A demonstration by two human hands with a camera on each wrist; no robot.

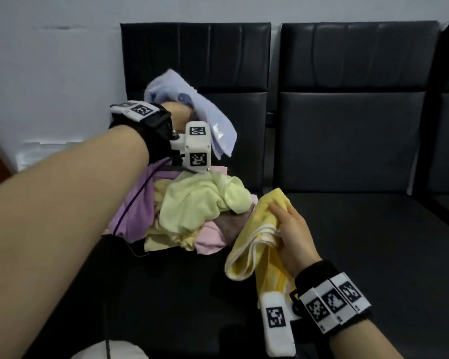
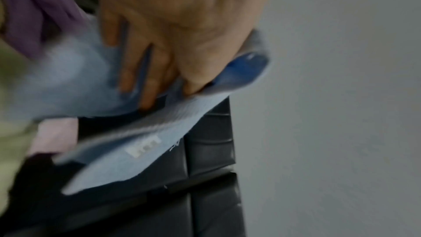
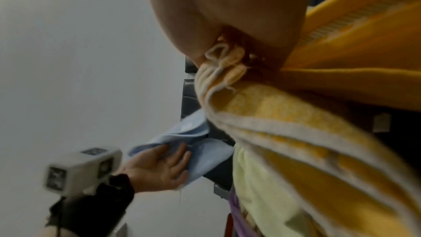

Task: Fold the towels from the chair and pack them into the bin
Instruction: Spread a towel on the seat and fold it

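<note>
Pinching a gathered hem of the yellow towel [image 1: 257,237], the right hand [image 1: 292,237] has its fingers [image 1: 279,212] curled round the cloth; the rest hangs down past the wrist. Right wrist view shows the white border bunched at the grip, likely to find a corner for folding

Left hand [image 1: 178,110] raised above the heap, fingers [image 2: 145,78] closed on the pale blue towel [image 1: 208,120]; thumb pressing on top in the left wrist view, cloth draping below with a small white label showing. Held high probably to shake it free of the pile

Two towels in hand, one each. Rest of the towels lie crumpled on the black chair [image 1: 347,229] seat: light green towel [image 1: 200,203] uppermost, purple towel [image 1: 138,206] at left, pink towel [image 1: 208,242] at front, a pale yellow one and a brownish one partly buried; at least five in the heap, exact count not clear

Two chair backs fully seen, a third at the right edge. Bin not seen in any view. No towel looks folded yet; task judged at an early stage
</note>
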